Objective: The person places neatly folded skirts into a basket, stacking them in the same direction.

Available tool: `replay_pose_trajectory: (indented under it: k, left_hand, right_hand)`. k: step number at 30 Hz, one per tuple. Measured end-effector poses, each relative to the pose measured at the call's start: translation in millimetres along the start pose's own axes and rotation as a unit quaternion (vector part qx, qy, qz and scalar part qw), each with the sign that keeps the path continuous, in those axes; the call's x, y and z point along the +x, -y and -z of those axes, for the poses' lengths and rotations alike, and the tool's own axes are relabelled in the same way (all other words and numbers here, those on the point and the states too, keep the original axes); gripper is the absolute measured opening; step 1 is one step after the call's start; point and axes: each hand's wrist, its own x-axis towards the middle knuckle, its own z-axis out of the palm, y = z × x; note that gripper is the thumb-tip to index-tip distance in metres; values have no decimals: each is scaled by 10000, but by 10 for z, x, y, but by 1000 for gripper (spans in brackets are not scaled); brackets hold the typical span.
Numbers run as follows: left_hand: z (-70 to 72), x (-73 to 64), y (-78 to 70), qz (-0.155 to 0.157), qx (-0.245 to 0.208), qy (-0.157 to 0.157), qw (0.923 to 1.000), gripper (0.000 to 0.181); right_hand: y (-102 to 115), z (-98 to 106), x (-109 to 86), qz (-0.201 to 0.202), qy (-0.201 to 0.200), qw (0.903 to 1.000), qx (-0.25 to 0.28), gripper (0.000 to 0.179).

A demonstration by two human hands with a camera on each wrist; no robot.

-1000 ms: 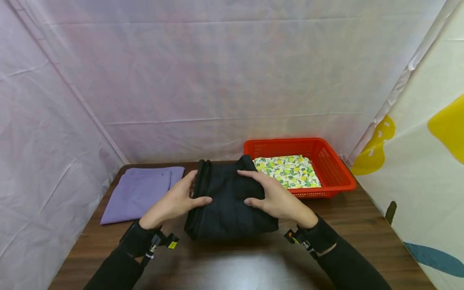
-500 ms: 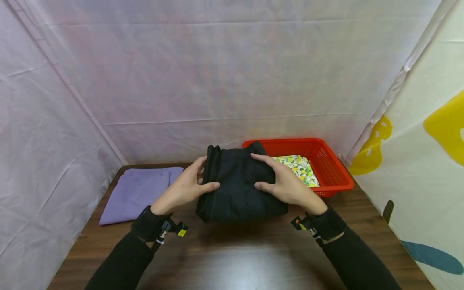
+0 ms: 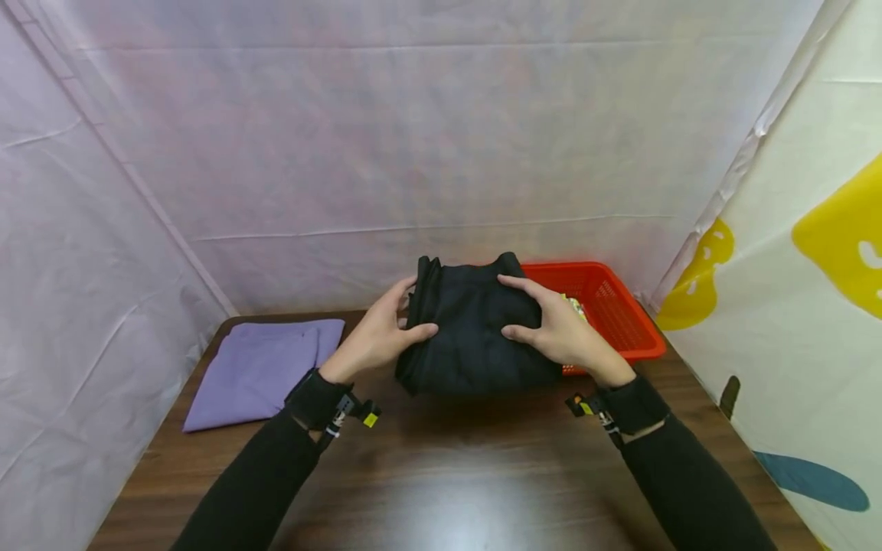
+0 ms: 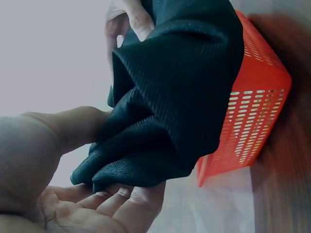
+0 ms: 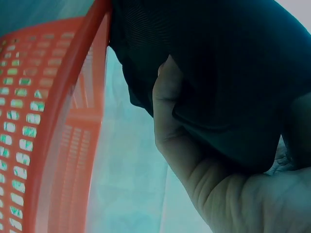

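Both hands hold a folded black cloth (image 3: 475, 329) up in front of the basket. My left hand (image 3: 382, 333) grips its left side, thumb on top and the other fingers beneath, as the left wrist view shows at the layered folds of the black cloth (image 4: 170, 97). On the opposite side my right hand (image 3: 561, 329) grips it, thumb and index finger lying over the top. In the right wrist view, curled fingers (image 5: 170, 102) of that hand press into the fabric. The red plastic basket (image 3: 620, 314) is partly covered by the cloth, and a bit of lemon-print cloth (image 3: 576, 306) shows inside.
A folded purple cloth (image 3: 262, 375) lies on the left of the brown wooden table (image 3: 441, 474). White fabric walls (image 3: 386, 153) enclose the table at the back and sides. The basket stands near the back right corner.
Both hands have carried the black cloth to the right and farther back. It now covers the basket's left part and most of the lemon-print cloth in the head view.
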Motion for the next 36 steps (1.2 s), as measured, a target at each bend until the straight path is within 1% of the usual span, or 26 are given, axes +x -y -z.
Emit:
replay_pose_trajectory:
  k: [7,12,16,20,23,27,31,36]
  left_hand:
    - [-89,273,-5,-193,179,-175,9995,93]
    - [-192,464,-13,-200,312,-185,9991,90]
    - [-297,621,-24,-155,318,-221,9991,89]
    - [-421,793,-40,-110,353,-374,9986,88]
    - [-525,924,-42,-164,280,-479,9983,87]
    - [-662,1072,-23,-219,196,-554,9980,86]
    - [-781,1167,-8,-190,349,-617,9973,84]
    - [-888,1229,-20,-88,647,-592,9961,84]
  right_hand:
    - [-132,136,62,-116,-93,9998,-134,87]
    - [-230,242,107,-232,-197,9989,-364,85]
    - [-310,344,138,-385,-233,9978,-494,85]
    - [-388,443,169,-448,-319,9962,-672,85]
    - [-462,504,188,-467,-412,9950,-785,84]
    - [-573,546,204,-603,-409,9936,-864,84]
    - [-686,546,227,-725,-304,9924,-946,84]
    - [-810,536,252,-820,-169,9906,-1078,83]
